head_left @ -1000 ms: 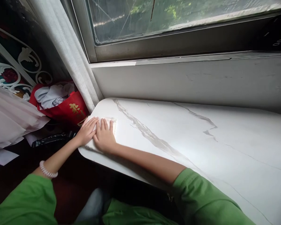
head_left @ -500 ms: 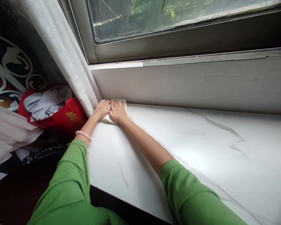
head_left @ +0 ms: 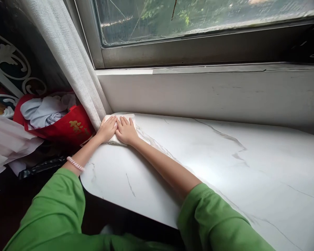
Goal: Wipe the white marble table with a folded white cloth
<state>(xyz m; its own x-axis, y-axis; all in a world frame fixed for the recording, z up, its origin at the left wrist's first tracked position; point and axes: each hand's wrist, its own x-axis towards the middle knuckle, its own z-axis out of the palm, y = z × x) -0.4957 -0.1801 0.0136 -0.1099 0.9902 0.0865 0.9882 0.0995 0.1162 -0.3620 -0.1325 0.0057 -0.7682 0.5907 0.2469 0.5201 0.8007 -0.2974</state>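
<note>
A white cloth [head_left: 133,119] lies on the far left corner of a white marble-patterned tabletop [head_left: 157,174], below the window wall. My left hand [head_left: 107,129] rests flat on the cloth's left part with its fingers stretched out. Beside it, my right hand [head_left: 126,130] presses flat on the cloth, fingers slightly spread. The two hands touch or nearly touch at the index fingers and thumbs. Most of the cloth is hidden under them.
A pale curtain [head_left: 65,52] hangs just left of the cloth. Beyond the table's left edge is a red bag [head_left: 68,129] with light clothes [head_left: 45,111] in it. A window [head_left: 188,21] in a metal frame stands above the low wall [head_left: 185,92]. The table's near-left corner is rounded.
Both hands and the cloth have moved a little away from the wall, toward me. My left elbow has swung outward to the left. The view has shifted slightly.
</note>
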